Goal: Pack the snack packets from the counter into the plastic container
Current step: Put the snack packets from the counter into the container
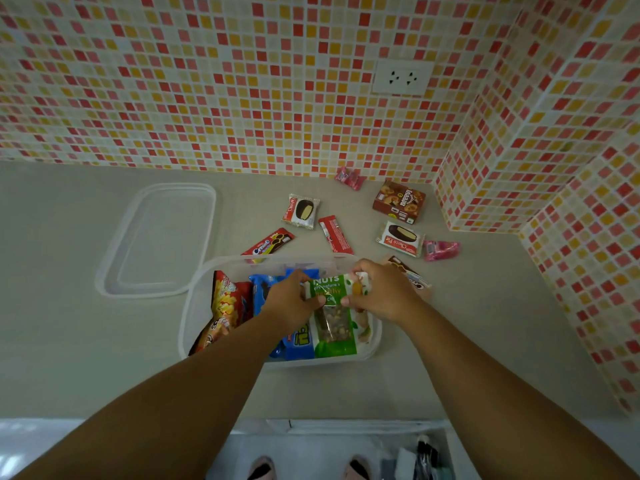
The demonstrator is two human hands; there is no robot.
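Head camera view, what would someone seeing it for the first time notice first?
Most likely the two hands meeting over the clear plastic container at centre: the left hand and right hand both pinch a green nuts packet lying in it beside red and blue packets. Next, the snack packets scattered on the counter beyond, such as a choco pie, and the bright red-and-yellow mosaic wall behind.

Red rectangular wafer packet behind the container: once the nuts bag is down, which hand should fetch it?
Probably the right hand. The red rectangular wafer packet lies just beyond the clear plastic container's far rim, right of centre, nearer that hand. The left hand would have to cross over the green nuts bag.
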